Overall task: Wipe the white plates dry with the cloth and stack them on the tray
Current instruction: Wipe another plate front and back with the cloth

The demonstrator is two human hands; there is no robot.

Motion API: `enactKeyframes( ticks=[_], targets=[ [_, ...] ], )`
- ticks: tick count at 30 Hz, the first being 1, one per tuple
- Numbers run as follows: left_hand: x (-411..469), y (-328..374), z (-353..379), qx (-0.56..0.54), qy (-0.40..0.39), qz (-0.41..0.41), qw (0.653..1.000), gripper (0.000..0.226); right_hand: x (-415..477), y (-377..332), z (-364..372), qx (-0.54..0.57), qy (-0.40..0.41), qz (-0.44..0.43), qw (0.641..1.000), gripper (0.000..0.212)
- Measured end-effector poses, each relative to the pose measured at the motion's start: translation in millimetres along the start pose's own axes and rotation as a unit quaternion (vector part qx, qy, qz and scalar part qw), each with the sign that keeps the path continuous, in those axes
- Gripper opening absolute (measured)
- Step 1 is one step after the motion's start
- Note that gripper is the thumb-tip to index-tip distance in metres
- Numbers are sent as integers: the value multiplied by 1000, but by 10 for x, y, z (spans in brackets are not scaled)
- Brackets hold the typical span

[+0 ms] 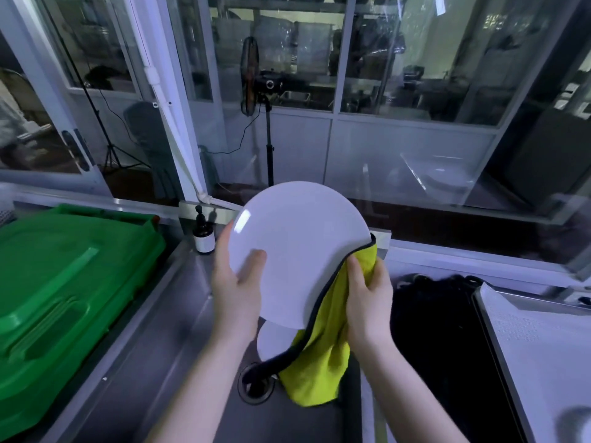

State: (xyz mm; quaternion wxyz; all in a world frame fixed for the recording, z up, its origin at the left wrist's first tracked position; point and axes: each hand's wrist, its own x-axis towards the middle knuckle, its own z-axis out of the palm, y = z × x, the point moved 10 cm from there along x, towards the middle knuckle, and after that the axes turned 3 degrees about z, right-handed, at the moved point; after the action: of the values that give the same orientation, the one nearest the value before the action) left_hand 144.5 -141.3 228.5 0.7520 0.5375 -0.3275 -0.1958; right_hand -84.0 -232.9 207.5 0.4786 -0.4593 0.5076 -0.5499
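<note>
Plate [297,251]: white, round and glossy, with a bright glint near its upper left rim. We held it in the air above the steel sink [179,318], its broad face turned toward the camera and its upper rim tipped away. As a plain disc it showed no long axis.

Our left hand [236,282] gripped the lower left rim, thumb pressed on the face and fingers curled behind. Our right hand [367,292] pinched the yellow cloth [323,356] against the lower right rim, thumb in front and the other fingers hidden behind. The cloth, edged in dark trim, wrapped that rim and hung down toward the drain [256,383].

A second white plate [275,343] lay lower in the sink, partly covered by the first plate and the cloth. The pale tray [559,362] sat well apart at right, a green crate [64,298] at left, and a dark pump bottle [203,233] just beyond the left hand.
</note>
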Motion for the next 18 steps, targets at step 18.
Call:
enactKeyframes(
  ticks=[18],
  targets=[
    [105, 69, -58, 40, -23, -15, 999, 57, 48, -116, 3, -6, -40, -46, 998, 7]
  ],
)
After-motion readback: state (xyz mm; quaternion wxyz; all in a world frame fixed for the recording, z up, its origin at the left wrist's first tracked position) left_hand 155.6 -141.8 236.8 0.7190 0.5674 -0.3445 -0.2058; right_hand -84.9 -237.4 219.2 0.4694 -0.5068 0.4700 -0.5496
